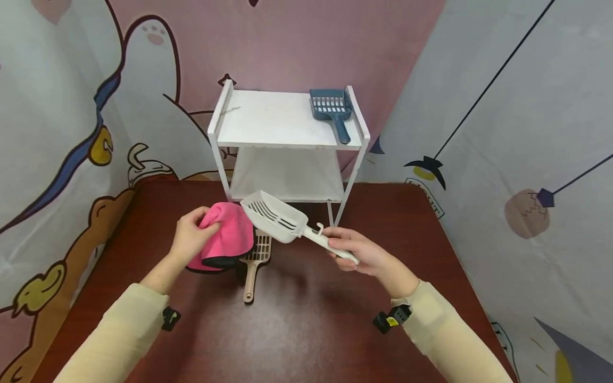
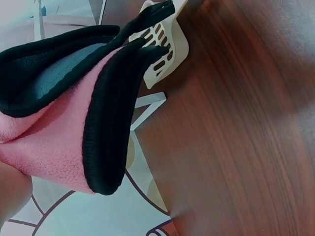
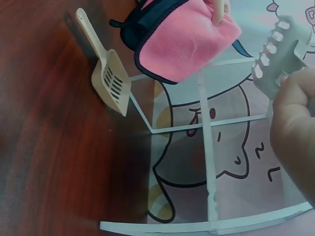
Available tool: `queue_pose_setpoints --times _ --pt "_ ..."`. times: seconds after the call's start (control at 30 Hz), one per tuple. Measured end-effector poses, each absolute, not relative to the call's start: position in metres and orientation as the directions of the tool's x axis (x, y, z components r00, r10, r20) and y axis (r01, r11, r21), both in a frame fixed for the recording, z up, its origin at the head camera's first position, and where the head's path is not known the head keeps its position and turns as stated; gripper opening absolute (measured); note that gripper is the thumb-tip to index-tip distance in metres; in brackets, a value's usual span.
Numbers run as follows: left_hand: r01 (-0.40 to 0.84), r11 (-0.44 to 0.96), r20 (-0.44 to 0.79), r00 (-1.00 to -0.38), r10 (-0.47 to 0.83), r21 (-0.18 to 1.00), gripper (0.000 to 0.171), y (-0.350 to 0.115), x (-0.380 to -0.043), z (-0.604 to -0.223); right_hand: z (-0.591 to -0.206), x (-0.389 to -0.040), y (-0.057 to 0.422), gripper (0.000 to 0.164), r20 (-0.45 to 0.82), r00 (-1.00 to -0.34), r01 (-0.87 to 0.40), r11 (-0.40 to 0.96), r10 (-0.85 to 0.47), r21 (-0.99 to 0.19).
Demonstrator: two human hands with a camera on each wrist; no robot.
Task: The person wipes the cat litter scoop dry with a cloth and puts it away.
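Observation:
My left hand (image 1: 188,234) pinches a folded pink cloth (image 1: 230,231) with black edging between thumb and fingers. In the left wrist view, the cloth (image 2: 54,157) hangs in folds and shows a grey-blue inner side. My right hand (image 1: 359,250) grips the handle of a white litter scoop (image 1: 275,217), held above the table with its slotted pan pointing left toward the cloth. Below them a beige litter scoop (image 1: 258,255) lies on the table, its pan partly hidden by the cloth in the head view. The right wrist view shows this beige scoop (image 3: 109,78) whole.
A white two-tier shelf (image 1: 282,119) stands at the back of the dark brown table (image 1: 287,340). On its top, at the right, lies a blue litter scoop (image 1: 332,109). Cartoon-printed walls (image 1: 479,133) close in the back and both sides.

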State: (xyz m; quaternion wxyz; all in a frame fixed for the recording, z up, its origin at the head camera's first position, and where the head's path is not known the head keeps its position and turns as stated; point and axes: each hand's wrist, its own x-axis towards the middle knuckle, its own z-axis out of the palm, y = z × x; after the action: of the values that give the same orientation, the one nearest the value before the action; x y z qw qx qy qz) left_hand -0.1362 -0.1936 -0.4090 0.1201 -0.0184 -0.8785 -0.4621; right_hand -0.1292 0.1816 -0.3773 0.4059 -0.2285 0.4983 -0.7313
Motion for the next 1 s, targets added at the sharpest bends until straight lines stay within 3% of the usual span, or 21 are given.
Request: queue_pose_setpoints --times 0.57,0.73,1.0 --pt "0.119 0.569 0.245 -0.958 -0.15 0.814 0.017 -0.21 -0.133 -0.41 -0.326 -0.151 0.182 0.016 -0.016 -0.605 0.217 -0.145 -0.796 -0.965" --pt "0.119 0.566 0.251 -0.954 -0.162 0.816 0.018 -0.212 -0.132 -0.409 -0.301 -0.159 0.175 0.016 -0.046 -0.674 0.209 -0.131 -0.737 -0.969" --pt "0.117 0.563 0.247 -0.956 -0.16 0.818 0.018 -0.215 -0.131 -0.411 -0.272 -0.168 0.156 0.029 -0.116 -0.807 0.226 -0.122 -0.58 -0.966"
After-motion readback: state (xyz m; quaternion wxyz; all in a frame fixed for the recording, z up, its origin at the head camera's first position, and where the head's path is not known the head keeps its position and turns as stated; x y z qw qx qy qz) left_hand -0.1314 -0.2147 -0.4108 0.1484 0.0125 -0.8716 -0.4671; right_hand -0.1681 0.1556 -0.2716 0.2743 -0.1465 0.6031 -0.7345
